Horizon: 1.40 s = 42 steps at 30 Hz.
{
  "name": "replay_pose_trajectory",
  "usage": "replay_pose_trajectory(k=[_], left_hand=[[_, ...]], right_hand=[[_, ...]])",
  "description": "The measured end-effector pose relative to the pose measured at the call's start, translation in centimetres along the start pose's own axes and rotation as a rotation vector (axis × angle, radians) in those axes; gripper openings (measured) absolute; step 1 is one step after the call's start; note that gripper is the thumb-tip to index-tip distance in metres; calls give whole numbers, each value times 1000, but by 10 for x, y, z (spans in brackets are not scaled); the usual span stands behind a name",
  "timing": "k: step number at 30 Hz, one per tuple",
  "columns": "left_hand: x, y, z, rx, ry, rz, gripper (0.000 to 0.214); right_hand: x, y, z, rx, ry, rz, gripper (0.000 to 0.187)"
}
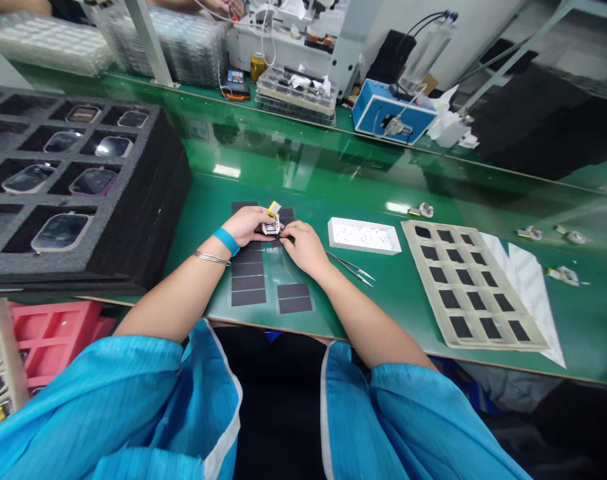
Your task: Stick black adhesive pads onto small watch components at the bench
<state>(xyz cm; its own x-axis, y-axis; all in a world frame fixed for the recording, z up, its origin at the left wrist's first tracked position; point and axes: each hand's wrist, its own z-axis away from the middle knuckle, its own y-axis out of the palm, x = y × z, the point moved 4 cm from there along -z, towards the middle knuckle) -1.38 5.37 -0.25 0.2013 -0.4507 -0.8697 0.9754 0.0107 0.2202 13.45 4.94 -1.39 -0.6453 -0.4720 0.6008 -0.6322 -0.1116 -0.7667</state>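
My left hand [247,225], with a blue band at the wrist, is closed on a small silver-rimmed watch case [271,226]. A yellow-and-silver battery-like piece [274,209] sticks up from the case. My right hand [303,245] is pinched against the case's right side, by a small dark bit; what its fingertips hold is too small to make out. Beneath and in front of the hands are rows of black rectangular pieces [248,283] on a clear sheet. To the right of my right hand, metal tweezers [354,269] rest on the green bench, below a white box [390,241] with tiny pieces inside.
A tall black foam tray [170,180] holding watch faces stands left. Right is a beige tray [408,250] with black pieces, overlapping white paper [530,273]. Several watch parts [423,211] lie beyond it. A blue device [383,113] and stacked clear trays [296,97] are behind; red trays [66,333] lower left.
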Motion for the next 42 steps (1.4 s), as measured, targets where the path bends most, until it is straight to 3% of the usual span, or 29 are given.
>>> replay_pose_trajectory(k=[11,18,22,26,29,33,37,42], left_hand=[[1,3,0,-2,12,3,10],[1,5,2,-6,14,-10,9],[1,5,2,-16,21,-14,10],[1,6,2,-27,20,-17,9],[0,8,3,-35,41,-27,11],[-2,11,7,-82,110,-94,11],[-1,20,13,-20,107,-139,9],[3,27,16,20,73,-173,9]], right_hand=[[-4,0,-3,-4,32,-5,11],[-5,7,-7,4,145,-37,14],[-2,7,-2,18,45,-28,11],[3,-7,10,54,-107,-204,7],[5,-24,15,-63,-136,-389,13],[3,-34,15,-190,-31,-590,20],[-1,-31,14,-160,82,-660,19],[-2,-30,14,-136,103,-630,19]])
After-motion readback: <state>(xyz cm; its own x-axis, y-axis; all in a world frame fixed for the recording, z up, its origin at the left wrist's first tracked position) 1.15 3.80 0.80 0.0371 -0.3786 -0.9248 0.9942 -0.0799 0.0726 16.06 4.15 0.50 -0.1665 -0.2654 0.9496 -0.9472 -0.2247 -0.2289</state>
